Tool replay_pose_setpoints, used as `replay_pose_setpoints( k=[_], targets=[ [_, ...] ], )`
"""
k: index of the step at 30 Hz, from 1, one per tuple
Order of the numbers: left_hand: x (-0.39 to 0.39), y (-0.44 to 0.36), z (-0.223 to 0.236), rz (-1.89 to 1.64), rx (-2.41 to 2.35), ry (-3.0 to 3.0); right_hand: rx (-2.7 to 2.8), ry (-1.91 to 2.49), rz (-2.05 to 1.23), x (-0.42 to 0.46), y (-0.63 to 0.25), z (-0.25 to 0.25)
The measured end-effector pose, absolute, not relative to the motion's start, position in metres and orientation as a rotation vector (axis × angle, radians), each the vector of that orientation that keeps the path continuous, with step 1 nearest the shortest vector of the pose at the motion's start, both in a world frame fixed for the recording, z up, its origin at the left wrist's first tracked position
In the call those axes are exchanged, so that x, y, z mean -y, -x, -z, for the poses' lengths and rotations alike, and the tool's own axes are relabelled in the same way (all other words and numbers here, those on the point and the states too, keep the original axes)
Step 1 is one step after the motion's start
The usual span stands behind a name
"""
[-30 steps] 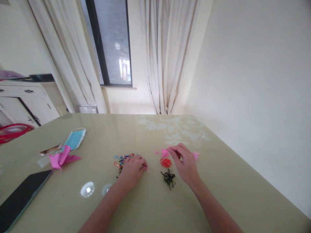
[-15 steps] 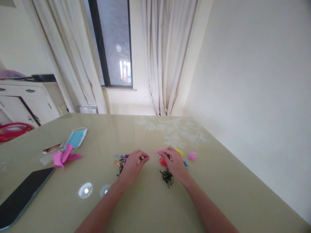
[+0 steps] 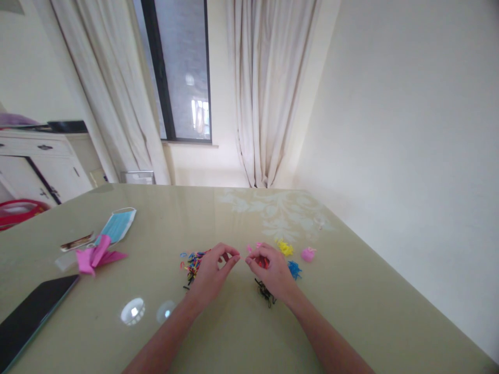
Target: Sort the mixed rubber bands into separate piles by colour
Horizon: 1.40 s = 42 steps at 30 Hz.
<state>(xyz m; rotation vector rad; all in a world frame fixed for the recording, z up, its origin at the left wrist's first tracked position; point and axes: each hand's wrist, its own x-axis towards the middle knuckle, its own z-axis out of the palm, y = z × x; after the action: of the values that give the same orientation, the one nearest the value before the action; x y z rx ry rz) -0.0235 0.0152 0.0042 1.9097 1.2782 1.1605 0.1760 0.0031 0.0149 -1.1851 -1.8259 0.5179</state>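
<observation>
My left hand (image 3: 212, 275) is closed in a pinch at the middle of the table, just right of a mixed pile of small coloured rubber bands (image 3: 192, 267). Facing it a short gap away, my right hand (image 3: 277, 272) also pinches thumb against finger. Whatever either fingertip pair holds is too small to make out. Around my right hand lie sorted heaps: yellow bands (image 3: 285, 248), blue bands (image 3: 294, 269), black bands (image 3: 265, 293) and red bands (image 3: 263, 263), the red partly hidden by the fingers. A few pink bands (image 3: 249, 249) show just behind it.
A round pink bundle (image 3: 308, 254) sits right of the heaps. On the left are a blue face mask (image 3: 117, 226), folded pink paper (image 3: 95, 257), a narrow brown packet (image 3: 77, 242) and a dark tablet-like device (image 3: 37, 317). A wall borders the table's right edge.
The pink strand at my left fingertips no longer shows. My right hand has dropped slightly towards me, its fingertips now nearer the left ones, uncovering more of the yellow and blue heaps.
</observation>
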Motion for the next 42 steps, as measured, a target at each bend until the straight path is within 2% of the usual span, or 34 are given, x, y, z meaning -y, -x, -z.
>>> replay_pose_setpoints(
  k=[11,14,19,23,42],
  targets=[
    [-0.012,0.023,-0.015,-1.171,-1.244,-1.832,1.761,1.144,-0.602,-0.001,-0.175,-0.016],
    [-0.018,0.033,-0.015,-1.168,-1.324,-1.881,1.66,1.05,-0.726,0.004,-0.176,-0.024],
    [-0.025,0.053,-0.003,-0.848,-1.741,-2.226,1.513,0.914,-0.953,0.018,-0.18,-0.045],
    [-0.026,0.06,0.007,-0.653,-1.822,-2.286,1.458,0.882,-0.971,0.024,-0.183,-0.055],
    [-0.029,0.054,0.0,-0.466,-1.956,-2.403,1.32,0.86,-0.942,0.012,-0.198,-0.044]
  ],
)
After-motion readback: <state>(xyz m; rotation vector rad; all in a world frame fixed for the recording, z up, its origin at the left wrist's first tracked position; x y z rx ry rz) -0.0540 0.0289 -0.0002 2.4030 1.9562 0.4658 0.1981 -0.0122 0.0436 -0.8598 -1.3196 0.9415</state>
